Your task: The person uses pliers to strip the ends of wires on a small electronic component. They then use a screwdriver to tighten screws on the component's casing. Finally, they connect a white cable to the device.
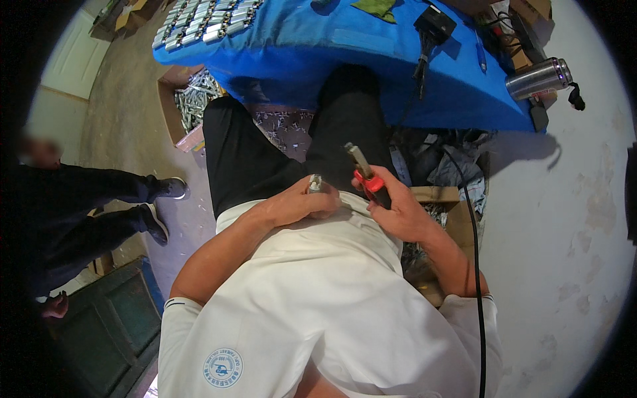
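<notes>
My left hand [302,201] is closed in front of my waist, with a small silver metal piece [315,182] standing up between thumb and fingers. Just right of it, my right hand [406,211] grips pliers [371,184] with red-and-black handles. Their metal jaws point up and away, toward my thigh, apart from the piece in my left hand. The left fingers curl under and hide the lower end of the silver piece.
A blue-covered table [292,50] stands ahead, with rows of silver metal pieces [206,23], a black adapter [434,25] and a steel flask [539,78]. Open boxes of metal parts [198,99] sit below. A black cable [475,265] hangs at right. Another person [93,199] is at left.
</notes>
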A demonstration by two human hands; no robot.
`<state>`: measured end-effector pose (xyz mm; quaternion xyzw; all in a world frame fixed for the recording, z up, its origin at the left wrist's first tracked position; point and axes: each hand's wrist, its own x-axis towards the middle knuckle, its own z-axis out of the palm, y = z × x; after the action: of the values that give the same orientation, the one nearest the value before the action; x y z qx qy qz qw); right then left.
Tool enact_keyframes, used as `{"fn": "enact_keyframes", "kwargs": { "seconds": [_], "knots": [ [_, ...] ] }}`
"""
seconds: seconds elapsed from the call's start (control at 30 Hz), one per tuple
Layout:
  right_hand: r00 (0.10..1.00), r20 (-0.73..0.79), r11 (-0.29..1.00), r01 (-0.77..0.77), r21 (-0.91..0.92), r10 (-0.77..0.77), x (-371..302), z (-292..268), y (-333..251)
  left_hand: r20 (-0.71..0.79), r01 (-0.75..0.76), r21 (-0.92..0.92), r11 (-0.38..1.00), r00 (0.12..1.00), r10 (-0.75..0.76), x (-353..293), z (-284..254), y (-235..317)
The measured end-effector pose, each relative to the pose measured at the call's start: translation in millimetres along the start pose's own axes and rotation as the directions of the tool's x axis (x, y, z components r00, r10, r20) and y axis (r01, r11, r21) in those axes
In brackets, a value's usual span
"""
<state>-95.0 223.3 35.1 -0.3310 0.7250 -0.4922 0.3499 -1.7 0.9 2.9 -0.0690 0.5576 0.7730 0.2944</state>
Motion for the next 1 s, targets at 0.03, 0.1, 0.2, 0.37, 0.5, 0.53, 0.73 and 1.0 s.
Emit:
{"fn": "enact_keyframes", "kwargs": {
  "seconds": [0.03,0.1,0.2,0.37,0.5,0.53,0.73,1.0],
  "knots": [
    [0.999,-0.020,0.999,0.033,0.017,-0.032,6,4,-7,0.012,0.005,0.000,1.000,1.000,-0.005,0,-1,-1],
    [0.999,-0.023,0.994,0.040,0.102,-0.038,22,9,-13,0.012,0.008,0.010,1.000,1.000,-0.008,0,-1,0],
    [0.996,0.023,0.978,0.079,0.192,-0.085,42,7,-24,-0.008,0.061,0.032,0.998,0.998,-0.061,-2,5,10],
    [0.983,0.150,0.980,0.076,0.182,-0.104,60,9,-23,-0.032,0.074,0.020,0.997,0.997,-0.073,0,8,12],
    [0.981,0.164,0.985,0.080,0.156,-0.105,58,5,-25,0.005,0.034,-0.012,0.999,0.999,-0.034,3,12,17],
    [0.984,0.133,0.980,0.093,0.177,-0.117,58,7,-24,0.010,0.031,0.017,0.999,0.999,-0.031,3,12,19],
    [0.987,-0.153,0.901,0.114,0.419,-0.054,46,31,-9,-0.121,-0.072,0.151,0.986,0.989,0.090,4,10,1],
    [0.911,-0.195,0.685,-0.120,0.719,0.364,18,43,11,-0.323,-0.227,0.122,0.966,0.912,0.255,-5,16,4]
  ]
}}
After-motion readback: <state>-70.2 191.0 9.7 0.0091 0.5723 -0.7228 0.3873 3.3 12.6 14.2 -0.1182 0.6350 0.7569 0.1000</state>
